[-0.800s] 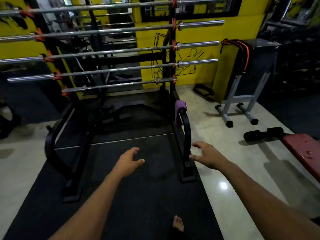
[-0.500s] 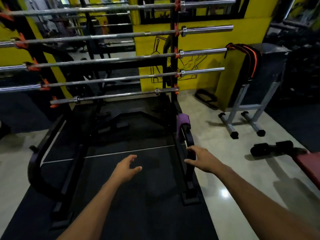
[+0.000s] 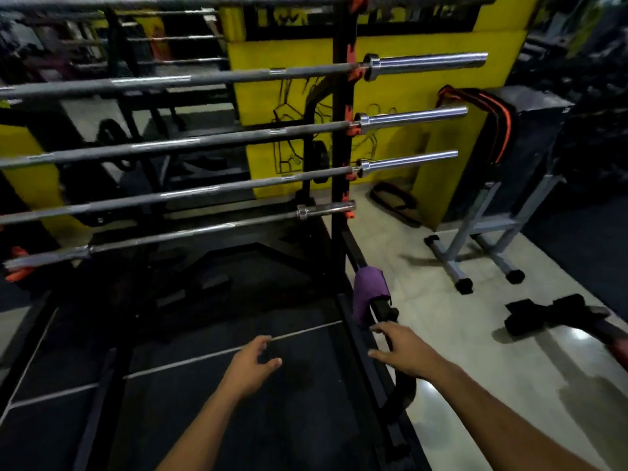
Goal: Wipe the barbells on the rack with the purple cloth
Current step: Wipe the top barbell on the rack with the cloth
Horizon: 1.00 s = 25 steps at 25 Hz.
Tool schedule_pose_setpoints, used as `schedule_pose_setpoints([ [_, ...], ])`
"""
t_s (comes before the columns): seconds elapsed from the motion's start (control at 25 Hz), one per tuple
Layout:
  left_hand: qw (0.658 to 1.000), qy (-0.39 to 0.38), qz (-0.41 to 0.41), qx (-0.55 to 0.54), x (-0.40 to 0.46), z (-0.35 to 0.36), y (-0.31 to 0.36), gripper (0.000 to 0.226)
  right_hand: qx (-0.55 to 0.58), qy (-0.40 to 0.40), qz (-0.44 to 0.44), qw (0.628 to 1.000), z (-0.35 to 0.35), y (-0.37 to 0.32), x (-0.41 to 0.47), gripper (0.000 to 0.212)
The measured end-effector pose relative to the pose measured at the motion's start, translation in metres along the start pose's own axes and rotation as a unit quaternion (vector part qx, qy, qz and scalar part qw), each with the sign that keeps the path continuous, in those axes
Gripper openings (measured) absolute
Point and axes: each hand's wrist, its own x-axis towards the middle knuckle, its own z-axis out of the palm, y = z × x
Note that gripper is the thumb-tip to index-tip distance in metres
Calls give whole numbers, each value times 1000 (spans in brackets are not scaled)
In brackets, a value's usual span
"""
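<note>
Fingers [image 3: 380, 329] of the right hand [image 3: 402, 348] were spread wide, holding nothing, just near of the purple cloth [image 3: 367, 294] draped over the rack [image 3: 339, 158] brace. Left hand [image 3: 251, 363] hovered loosely open. Barbells [image 3: 210, 76] lay across the rack, farther back.

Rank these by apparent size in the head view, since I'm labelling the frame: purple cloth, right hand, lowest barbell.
1. Lowest barbell, by far the longest.
2. Right hand and purple cloth look alike; the hand is nearer the camera, so unranked.
</note>
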Motion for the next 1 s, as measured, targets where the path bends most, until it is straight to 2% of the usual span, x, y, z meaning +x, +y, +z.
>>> schedule_pose_setpoints([
  [0.36,979,-106,88,152,218,-6,116,64,154,50,133,978,-23,69,102,56],
  [0.52,947,-166,114,251,306,13,151,67,233,76,160,956,-19,99,169,50],
  [0.64,917,-208,116,319,369,17,177,71,292,68,205,932,-16,117,204,44],
  [0.84,896,-223,142,357,469,51,217,75,272,27,220,936,-39,168,264,26],
  [1.0,870,-258,134,398,535,106,227,78,291,34,295,909,-37,214,313,35],
])
